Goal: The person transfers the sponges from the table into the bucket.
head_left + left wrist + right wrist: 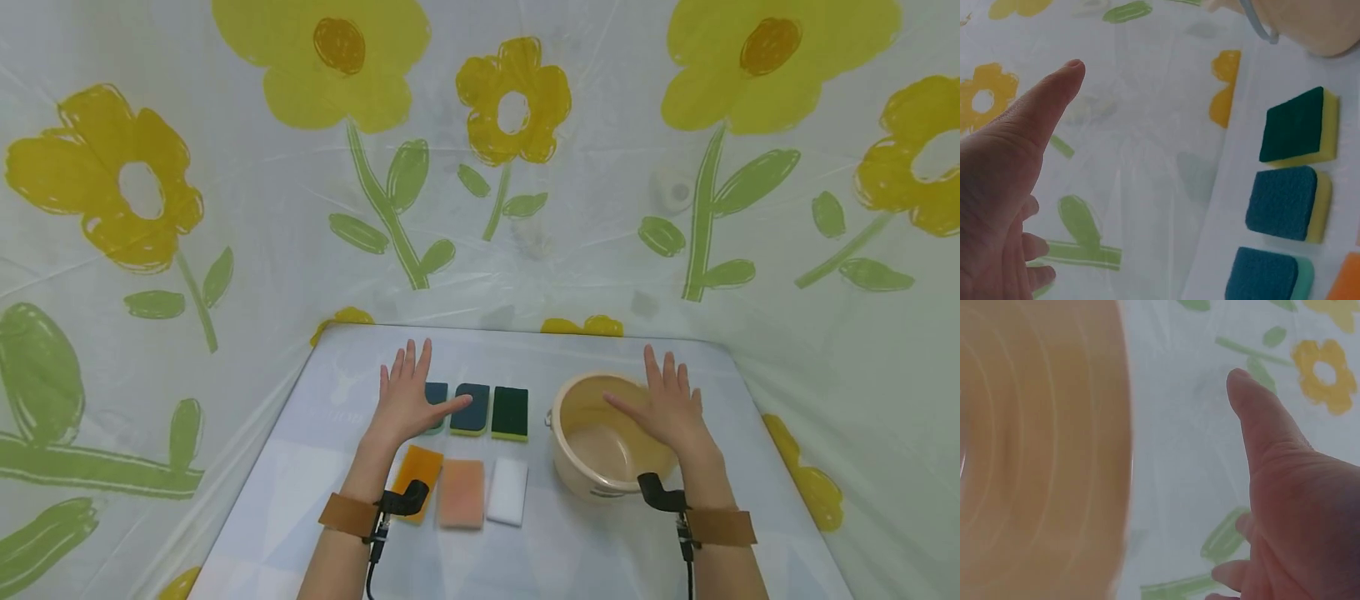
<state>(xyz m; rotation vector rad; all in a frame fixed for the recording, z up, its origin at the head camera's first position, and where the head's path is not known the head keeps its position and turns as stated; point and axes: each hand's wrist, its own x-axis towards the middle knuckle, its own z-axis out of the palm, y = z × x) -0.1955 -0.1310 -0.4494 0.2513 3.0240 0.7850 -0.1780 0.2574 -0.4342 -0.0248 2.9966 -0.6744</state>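
Observation:
Fingers spread and empty, my left hand (408,404) hovers over the back row of scouring sponges, its thumb overlapping the middle one in the head view. That row has a teal-sided sponge (437,423) partly hidden by the hand, a blue-topped sponge (468,412) and a dark green-topped sponge (510,412). My right hand (671,408), also spread and holding nothing, is above the right side of a beige bucket (573,467). In front lie an orange sponge (411,475), a peach sponge (461,493) and a white sponge (507,492).
The pale table (300,517) is closed in at the back and sides by a white flowered curtain (585,208). A metal handle fitting (549,418) juts from the bucket's left side. Both wrists carry a strapped camera with a cable.

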